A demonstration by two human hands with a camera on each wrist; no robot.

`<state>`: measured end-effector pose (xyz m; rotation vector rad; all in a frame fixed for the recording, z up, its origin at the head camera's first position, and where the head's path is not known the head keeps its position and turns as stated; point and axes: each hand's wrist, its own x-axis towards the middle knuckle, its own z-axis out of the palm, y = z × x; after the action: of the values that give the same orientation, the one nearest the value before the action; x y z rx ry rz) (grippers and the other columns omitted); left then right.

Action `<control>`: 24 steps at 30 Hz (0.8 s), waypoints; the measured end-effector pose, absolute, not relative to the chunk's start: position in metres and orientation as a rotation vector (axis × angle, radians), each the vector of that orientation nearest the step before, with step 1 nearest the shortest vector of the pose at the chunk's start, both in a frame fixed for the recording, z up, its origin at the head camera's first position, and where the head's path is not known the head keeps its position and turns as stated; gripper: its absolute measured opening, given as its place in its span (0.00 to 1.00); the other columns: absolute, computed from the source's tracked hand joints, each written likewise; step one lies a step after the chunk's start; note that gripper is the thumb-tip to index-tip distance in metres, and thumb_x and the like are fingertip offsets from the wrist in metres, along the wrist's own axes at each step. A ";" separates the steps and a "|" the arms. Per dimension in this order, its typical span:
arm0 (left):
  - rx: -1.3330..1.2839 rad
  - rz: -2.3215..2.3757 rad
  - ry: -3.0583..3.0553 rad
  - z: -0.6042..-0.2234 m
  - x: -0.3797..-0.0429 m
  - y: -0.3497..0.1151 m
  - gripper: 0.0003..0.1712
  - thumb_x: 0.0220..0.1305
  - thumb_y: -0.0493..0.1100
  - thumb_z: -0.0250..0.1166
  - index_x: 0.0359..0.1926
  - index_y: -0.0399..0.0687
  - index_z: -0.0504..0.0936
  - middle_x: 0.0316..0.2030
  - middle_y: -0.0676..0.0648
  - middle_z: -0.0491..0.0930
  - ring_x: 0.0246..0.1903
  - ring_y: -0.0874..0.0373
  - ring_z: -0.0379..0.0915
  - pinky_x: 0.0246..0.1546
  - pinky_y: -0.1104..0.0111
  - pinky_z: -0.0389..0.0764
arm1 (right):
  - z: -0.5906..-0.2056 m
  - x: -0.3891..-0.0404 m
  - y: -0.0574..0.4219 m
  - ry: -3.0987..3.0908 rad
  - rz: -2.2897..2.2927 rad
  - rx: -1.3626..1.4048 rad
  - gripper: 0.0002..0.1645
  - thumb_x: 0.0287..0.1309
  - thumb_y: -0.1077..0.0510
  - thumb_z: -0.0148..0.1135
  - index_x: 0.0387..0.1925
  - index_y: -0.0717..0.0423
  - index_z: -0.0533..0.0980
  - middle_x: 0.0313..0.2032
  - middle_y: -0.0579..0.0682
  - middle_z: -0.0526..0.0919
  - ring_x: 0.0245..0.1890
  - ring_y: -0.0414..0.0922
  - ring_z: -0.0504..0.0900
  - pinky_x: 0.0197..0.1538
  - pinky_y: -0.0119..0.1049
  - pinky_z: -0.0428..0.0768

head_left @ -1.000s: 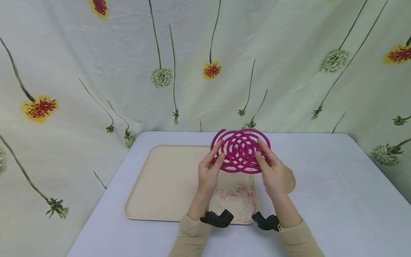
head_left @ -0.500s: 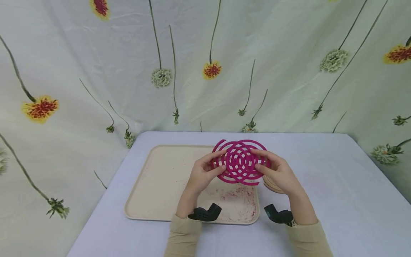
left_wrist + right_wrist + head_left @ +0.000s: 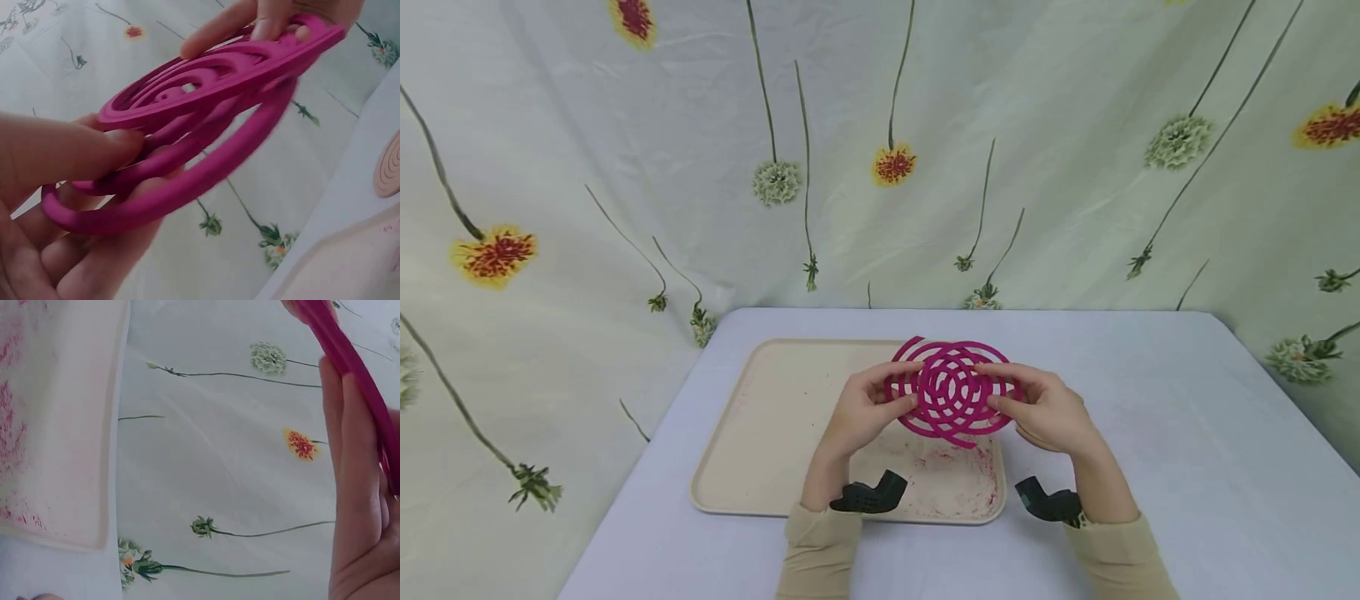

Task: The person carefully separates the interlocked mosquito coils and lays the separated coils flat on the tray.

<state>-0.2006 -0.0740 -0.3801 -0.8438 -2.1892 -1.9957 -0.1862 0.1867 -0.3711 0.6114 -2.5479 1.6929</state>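
A pair of magenta mosquito coils (image 3: 951,387), flat spirals, is held up over the tray's right end. They overlap across the middle and sit offset from each other. My left hand (image 3: 859,410) pinches the left side between thumb and fingers. On the opposite side, my right hand (image 3: 1054,410) grips with thumb and fingers pointing inward. Seen from the left wrist, the spirals (image 3: 206,94) stand apart in layers, the left thumb (image 3: 94,153) lying between an upper spiral and lower loops. The right wrist view catches the coils (image 3: 362,381) nearly edge-on beside the right fingers (image 3: 356,437).
A beige tray (image 3: 775,433) with magenta crumbs at its right end lies on the white-covered table (image 3: 1180,417). Right of it, a tan ridged disc (image 3: 389,165) shows in the left wrist view. Behind the table hangs a flower-printed cloth (image 3: 1075,150).
Both hands have come down with the coils. The wrists have spread apart and the fingers now point more inward. In the head view, my right hand now covers most of the tan disc.
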 end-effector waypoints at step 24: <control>-0.629 -2.308 -1.785 -0.382 -0.199 -0.039 0.25 0.63 0.33 0.60 0.62 0.38 0.70 0.53 0.35 0.72 0.48 0.51 0.76 0.44 0.63 0.79 | -0.377 -0.188 0.159 -1.866 2.006 0.572 0.30 0.56 0.75 0.56 0.61 0.68 0.63 0.52 0.53 0.70 0.49 0.42 0.78 0.45 0.33 0.79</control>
<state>-0.1986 -0.0393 -0.3821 -0.6293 -1.7852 -2.3077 -0.1881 0.1592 -0.3766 0.5724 -1.8658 2.0060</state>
